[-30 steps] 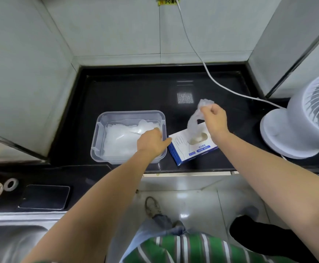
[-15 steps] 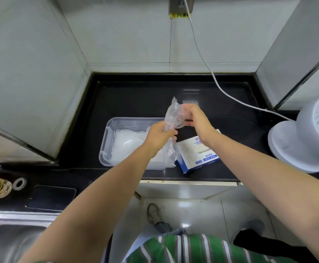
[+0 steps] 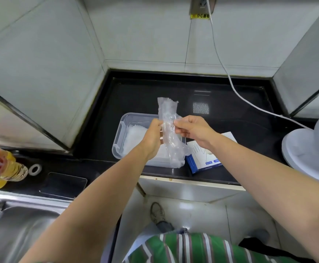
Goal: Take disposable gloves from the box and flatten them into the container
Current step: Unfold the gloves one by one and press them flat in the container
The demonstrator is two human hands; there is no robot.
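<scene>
Glove [image 3: 171,133] held above container [image 3: 119,138], crumpled lengthwise, lower end drooping over its near rim. Left hand [image 3: 152,138] and right hand [image 3: 194,130] both pinch its mid-section. Likely featherweight, limp, clingy film; better taken at opposite edges and spread. Box [image 3: 204,160] just right of container

A clear, crumpled glove [image 3: 169,130] hangs upright above the clear container [image 3: 119,137] of flattened gloves [image 3: 134,137] on the dark bench [image 3: 145,95]. The blue-and-white box [image 3: 206,158] lies just right of it.
</scene>
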